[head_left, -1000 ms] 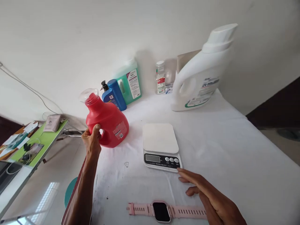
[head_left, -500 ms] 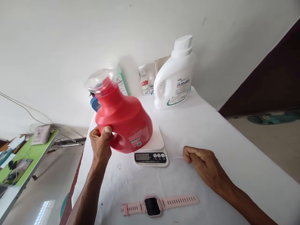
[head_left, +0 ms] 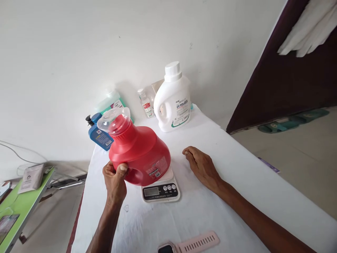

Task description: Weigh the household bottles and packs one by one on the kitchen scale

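My left hand (head_left: 116,181) grips the red detergent jug (head_left: 140,151) by its handle, thumb on top. The jug leans to the left over the white kitchen scale (head_left: 161,191), and I cannot tell whether its base touches the weighing plate. A clear plastic cap (head_left: 107,119) covers the jug's red neck. Only the front panel of the scale and a bit of its plate show; its display looks blank. To the right of the scale, my right hand (head_left: 201,167) is above or on the white cloth with its fingers curled in and nothing visible in them.
Behind stand a large white detergent jug (head_left: 173,102), a small clear bottle (head_left: 145,103), a green bottle (head_left: 117,103) and a blue pump bottle (head_left: 99,135). A pink smartwatch (head_left: 197,242) lies at the front edge of view. A green table (head_left: 28,196) is at left.
The view has shifted, with the watch now partly cut off below. Relative to the scale, the red jug has moved a little right, and my right hand has gone farther back and closer in.
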`<state>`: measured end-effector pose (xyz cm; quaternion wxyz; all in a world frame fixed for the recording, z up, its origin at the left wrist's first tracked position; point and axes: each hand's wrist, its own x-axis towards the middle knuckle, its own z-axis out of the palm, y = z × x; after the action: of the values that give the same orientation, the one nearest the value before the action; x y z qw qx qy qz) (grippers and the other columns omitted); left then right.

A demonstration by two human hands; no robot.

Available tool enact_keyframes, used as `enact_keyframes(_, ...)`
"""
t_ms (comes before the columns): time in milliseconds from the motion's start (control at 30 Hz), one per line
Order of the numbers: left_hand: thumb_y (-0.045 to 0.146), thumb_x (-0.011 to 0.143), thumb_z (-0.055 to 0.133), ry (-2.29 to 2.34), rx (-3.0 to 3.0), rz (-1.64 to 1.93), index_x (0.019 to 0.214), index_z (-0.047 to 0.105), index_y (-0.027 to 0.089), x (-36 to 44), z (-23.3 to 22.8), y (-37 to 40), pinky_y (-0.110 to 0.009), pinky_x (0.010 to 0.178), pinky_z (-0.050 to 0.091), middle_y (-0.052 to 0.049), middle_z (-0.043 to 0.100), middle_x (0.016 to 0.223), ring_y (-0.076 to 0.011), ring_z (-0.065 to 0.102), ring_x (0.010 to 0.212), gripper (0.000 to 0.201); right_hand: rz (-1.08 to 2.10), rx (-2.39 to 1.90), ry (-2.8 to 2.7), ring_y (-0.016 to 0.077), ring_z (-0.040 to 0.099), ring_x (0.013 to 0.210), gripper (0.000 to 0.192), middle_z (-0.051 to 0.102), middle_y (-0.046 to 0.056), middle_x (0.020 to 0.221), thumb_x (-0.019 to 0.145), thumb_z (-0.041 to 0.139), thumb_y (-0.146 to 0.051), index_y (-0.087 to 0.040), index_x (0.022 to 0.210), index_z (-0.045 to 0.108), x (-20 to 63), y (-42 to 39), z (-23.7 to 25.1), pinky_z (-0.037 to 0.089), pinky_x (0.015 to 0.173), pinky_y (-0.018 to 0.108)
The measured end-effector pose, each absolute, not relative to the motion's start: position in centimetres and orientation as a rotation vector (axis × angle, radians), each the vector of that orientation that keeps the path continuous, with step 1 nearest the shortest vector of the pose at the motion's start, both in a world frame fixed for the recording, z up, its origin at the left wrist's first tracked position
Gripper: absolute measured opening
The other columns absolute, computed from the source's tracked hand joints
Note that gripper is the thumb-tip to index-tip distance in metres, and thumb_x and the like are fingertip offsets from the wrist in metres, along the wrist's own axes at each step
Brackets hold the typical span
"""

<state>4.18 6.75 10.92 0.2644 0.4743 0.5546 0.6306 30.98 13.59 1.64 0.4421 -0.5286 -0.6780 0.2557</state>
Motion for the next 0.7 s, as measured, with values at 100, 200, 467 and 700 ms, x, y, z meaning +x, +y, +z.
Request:
enact_keyframes(100, 0.077, 0.079, 0.067, 1.521, 1.388, 1.634, 0.065, 0.055, 0.020, 3.9, 11.2, 6.1, -0.028, 0.053, 0.038, 0.001, 0.050, 0.055, -0.0141, 0.043, 0.053, 0.060, 0.641, -1.314, -1.691, 0.0202, 0.057, 0.067, 0.024, 0.063, 0.004, 0.077, 0.097, 0.036, -0.034, -0.025, 0.082, 0.052, 31.2, 13.6, 1.4, 0.044, 0.067, 0.034)
enact_keyframes(200, 0.076, 0.084, 0.062, 1.561, 1.560, 1.606, 0.081, 0.064, 0.020, 3.7, 11.8, 5.4, -0.031, 0.066, 0.050, -0.003, 0.062, 0.073, -0.0203, 0.058, 0.070, 0.056, 0.666, -1.328, -1.674, 0.0200, 0.058, 0.068, 0.025, 0.064, 0.003, 0.077, 0.097, 0.037, -0.034, -0.024, 0.082, 0.054, 31.4, 13.6, 1.6, 0.044, 0.066, 0.033)
enact_keyframes(467, 0.076, 0.096, 0.040, 1.706, 1.241, 1.609, 0.110, 0.068, 0.021, 0.1, 7.8, 3.6, -0.039, 0.085, 0.057, -0.009, 0.072, 0.106, -0.0255, 0.068, 0.096, 0.063, 0.766, -1.358, -1.617, 0.0182, 0.056, 0.063, 0.024, 0.066, 0.002, 0.075, 0.093, 0.041, -0.034, -0.024, 0.083, 0.060, 31.8, 13.8, 1.7, 0.044, 0.062, 0.030)
enact_keyframes(700, 0.073, 0.094, 0.051, 1.936, 1.148, 1.462, 0.100, 0.069, 0.019, -2.0, 2.2, 1.9, -0.035, 0.081, 0.056, -0.006, 0.071, 0.092, -0.0216, 0.068, 0.085, 0.057, 0.824, -1.366, -1.580, 0.0174, 0.052, 0.060, 0.025, 0.062, 0.001, 0.070, 0.092, 0.042, -0.037, -0.023, 0.083, 0.061, 31.9, 13.9, 1.6, 0.041, 0.059, 0.029)
